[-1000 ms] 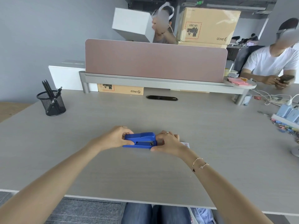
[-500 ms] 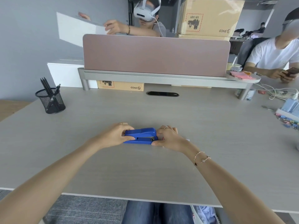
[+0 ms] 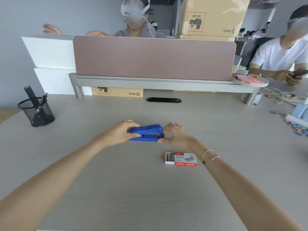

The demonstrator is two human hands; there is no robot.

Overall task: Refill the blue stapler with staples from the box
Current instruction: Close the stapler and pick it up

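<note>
The blue stapler [image 3: 146,132] sits at the middle of the grey desk, held between both hands. My left hand [image 3: 120,132] grips its left end, thumb in front and fingers behind. My right hand [image 3: 175,135] pinches its right end, where metal parts show. The stapler's top looks closed down on its base. A red and white staple box [image 3: 181,158] lies flat on the desk just nearer to me, under my right wrist. Its tray is slid out to the left and grey staples show in it.
A black mesh pen cup [image 3: 36,111] stands at the far left. A pink divider on a grey shelf [image 3: 155,59] runs across the back, with a cable slot [image 3: 163,100] in front. Clips, cables and a blue item [image 3: 298,114] clutter the far right. Two people sit beyond.
Both hands and the stapler have shifted away from the staple box, which now lies in plain sight near my right wrist. The person behind the divider has lowered a white board.
</note>
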